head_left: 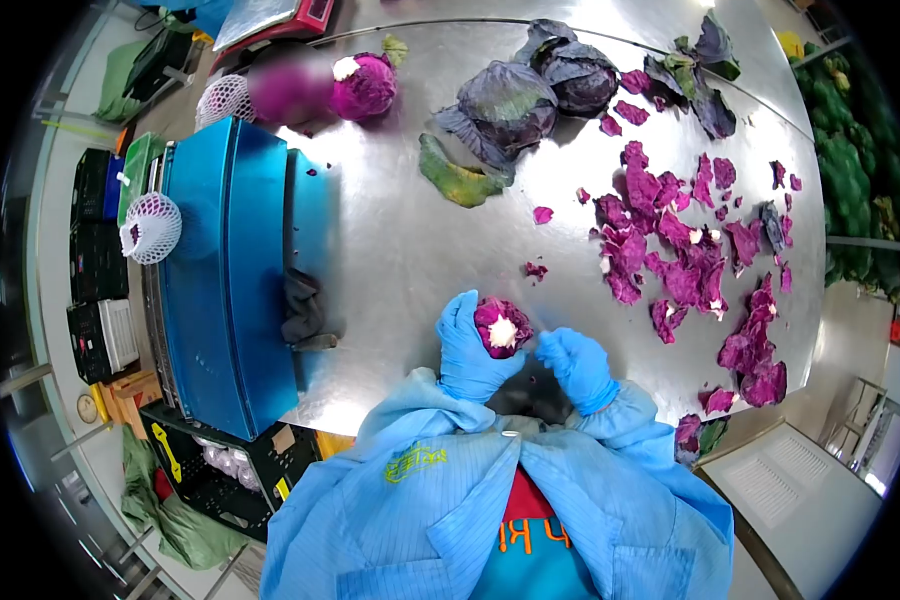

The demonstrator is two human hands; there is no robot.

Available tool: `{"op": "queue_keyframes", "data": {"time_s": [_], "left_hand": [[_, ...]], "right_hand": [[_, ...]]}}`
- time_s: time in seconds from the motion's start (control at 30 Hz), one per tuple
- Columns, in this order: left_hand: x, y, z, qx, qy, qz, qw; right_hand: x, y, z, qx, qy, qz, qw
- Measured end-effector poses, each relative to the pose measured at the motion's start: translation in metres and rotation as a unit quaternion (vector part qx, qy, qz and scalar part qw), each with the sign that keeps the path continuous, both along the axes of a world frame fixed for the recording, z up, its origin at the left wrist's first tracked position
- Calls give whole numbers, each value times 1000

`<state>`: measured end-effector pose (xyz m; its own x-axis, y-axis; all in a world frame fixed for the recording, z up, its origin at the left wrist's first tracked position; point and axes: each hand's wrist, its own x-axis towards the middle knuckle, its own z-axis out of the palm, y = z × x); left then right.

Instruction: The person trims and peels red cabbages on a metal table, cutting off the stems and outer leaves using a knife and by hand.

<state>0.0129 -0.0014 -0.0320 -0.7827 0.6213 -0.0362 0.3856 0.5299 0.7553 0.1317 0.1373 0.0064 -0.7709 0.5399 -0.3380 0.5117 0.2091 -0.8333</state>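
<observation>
My left hand (467, 355), in a blue glove, is wrapped round a small peeled red cabbage (487, 317) at the table's near edge. The cabbage's pale cut stem end faces up. Just right of it, my gloved right hand (578, 368) is closed, fingers pinched together. A thin blurred shape shows at its fingertips, too unclear to name. A small purple leaf scrap (536, 271) lies beyond the cabbage. To the right spread many torn purple leaves (682, 275).
Whole red cabbages with dark outer leaves (507, 105) sit at the far side of the steel table (390, 230). A peeled cabbage (366, 88) lies far left, near a red scale (305, 20). A blue box (230, 280) stands left, beside a dark cloth (302, 305).
</observation>
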Motion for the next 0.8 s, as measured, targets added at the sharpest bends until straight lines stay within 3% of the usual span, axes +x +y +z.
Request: {"op": "queue_keyframes", "data": {"time_s": [0.07, 0.3, 0.53, 0.7, 0.8], "left_hand": [[5, 1, 0, -21, -17, 8, 1000], [-1, -1, 6, -59, -64, 7, 996], [-21, -17, -29, 1, -110, -41, 993], [-24, -16, -24, -70, -112, -44, 990], [-27, -11, -15, -117, -122, -48, 984]], "right_hand": [[1, -6, 7, 95, 11, 71, 993], [1, -2, 0, 181, -17, 148, 972], [-16, 30, -22, 174, 44, 258, 949], [-38, 48, -27, 47, 27, 339, 939], [-47, 57, -27, 77, 22, 367, 927]]}}
